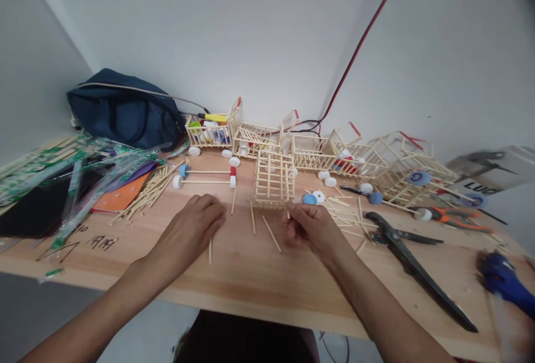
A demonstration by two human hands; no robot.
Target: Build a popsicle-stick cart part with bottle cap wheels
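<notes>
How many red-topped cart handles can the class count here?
4: the first handle at the left, the second handle near the middle, the third handle further right, and the fourth handle rightmost. No others show, though some may be hidden.

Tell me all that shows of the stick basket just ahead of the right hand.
The basket is an open, box-like lattice of thin, pale sticks, wooden by their look, with bars running lengthwise and crosswise. It sits on the table, its near right corner close to the right hand; whether they touch is unclear.
</notes>
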